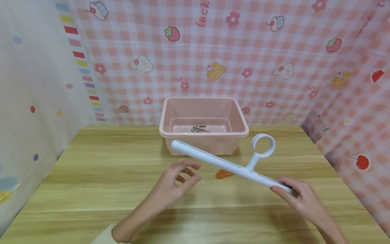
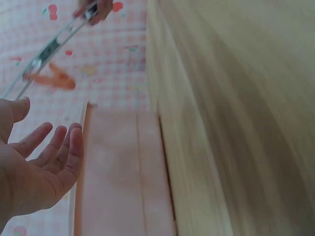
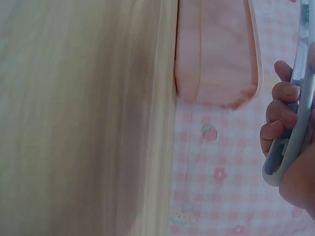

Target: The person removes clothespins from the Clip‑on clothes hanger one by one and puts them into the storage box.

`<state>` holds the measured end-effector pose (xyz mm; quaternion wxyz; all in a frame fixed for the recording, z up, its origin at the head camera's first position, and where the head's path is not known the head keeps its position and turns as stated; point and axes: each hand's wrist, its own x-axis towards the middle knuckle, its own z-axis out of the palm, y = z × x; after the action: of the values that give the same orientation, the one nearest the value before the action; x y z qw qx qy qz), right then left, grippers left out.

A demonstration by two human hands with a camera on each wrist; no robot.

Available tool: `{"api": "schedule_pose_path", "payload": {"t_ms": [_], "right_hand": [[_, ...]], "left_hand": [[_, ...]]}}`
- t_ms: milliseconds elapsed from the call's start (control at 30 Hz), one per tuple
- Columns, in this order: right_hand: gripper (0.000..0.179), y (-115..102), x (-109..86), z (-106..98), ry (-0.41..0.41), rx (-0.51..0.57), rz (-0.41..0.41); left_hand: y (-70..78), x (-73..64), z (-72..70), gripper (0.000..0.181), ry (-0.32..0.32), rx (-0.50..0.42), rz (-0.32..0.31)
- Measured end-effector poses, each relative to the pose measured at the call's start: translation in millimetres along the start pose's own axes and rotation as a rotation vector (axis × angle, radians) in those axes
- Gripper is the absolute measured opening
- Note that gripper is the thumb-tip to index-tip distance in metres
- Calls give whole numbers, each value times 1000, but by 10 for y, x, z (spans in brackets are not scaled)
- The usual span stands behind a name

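My right hand (image 1: 301,200) grips the right end of a white bar-shaped hanger (image 1: 213,159) with an open ring hook on top. The hanger is tilted, its left end higher, in front of the bin. An orange clip (image 2: 54,78) hangs from its underside in the left wrist view; in the head view the bar partly covers it. My left hand (image 1: 173,183) is empty, fingers loosely bent, below the bar's left half and apart from it. In the right wrist view, the right fingers (image 3: 283,110) curl round the hanger's end.
A pink plastic bin (image 1: 198,144) stands at the back middle of the wooden table (image 1: 100,189). Several brownish clips (image 1: 199,129) lie on its floor. Behind hangs a pink checked cloth (image 1: 122,84), with a pale dotted cloth (image 1: 33,84) at the left.
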<state>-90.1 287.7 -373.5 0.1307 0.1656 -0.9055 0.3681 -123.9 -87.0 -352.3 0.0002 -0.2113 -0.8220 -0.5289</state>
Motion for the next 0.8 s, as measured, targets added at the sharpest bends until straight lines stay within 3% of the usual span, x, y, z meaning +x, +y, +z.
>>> {"api": "schedule_pose_path", "payload": {"t_ms": [300, 533, 800], "right_hand": [[20, -115, 146, 116, -4, -2, -35], [10, -163, 197, 147, 8, -33, 10], [7, -206, 226, 185, 23, -52, 19]], "left_hand": [[56, 59, 227, 35, -73, -98, 32], [53, 63, 280, 37, -52, -119, 21], [42, 58, 289, 21, -10, -102, -23]]}}
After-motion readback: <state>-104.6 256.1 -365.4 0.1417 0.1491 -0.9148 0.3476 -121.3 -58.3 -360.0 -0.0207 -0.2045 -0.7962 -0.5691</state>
